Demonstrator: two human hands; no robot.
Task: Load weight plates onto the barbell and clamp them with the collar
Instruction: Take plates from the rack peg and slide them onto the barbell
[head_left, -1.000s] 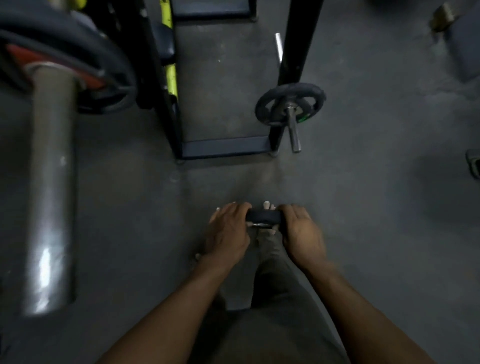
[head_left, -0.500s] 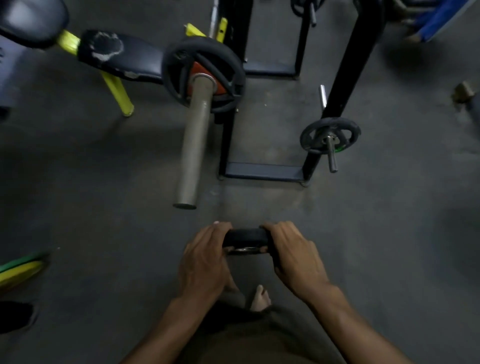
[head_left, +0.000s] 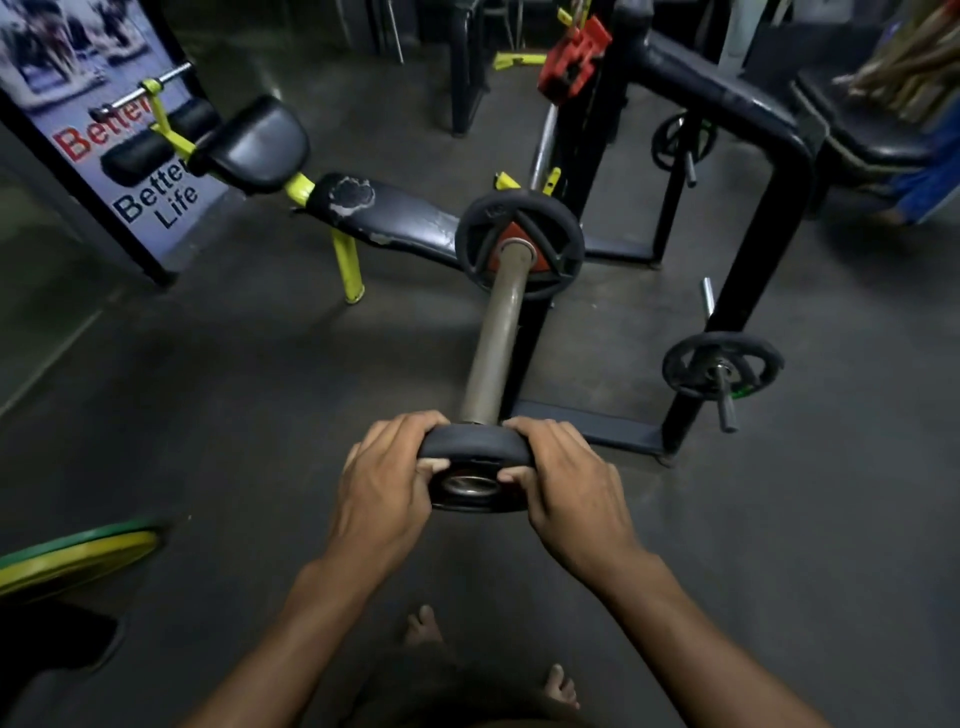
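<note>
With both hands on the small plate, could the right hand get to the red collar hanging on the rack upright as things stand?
Probably not yet. The right hand and left hand both grip the small plate at the barbell sleeve end. The red collar hangs far back on the rack; the way looks open, but the hand is occupied.

I see my left hand and right hand flanking the small black rubber weight plate, directly before the grey steel barbell sleeve; 1 black spoked plate sits behind.

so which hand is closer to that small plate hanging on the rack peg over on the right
Right. The right hand grips the held plate on the side toward the rack's small plate; the left hand grips the held plate's far side.
</note>
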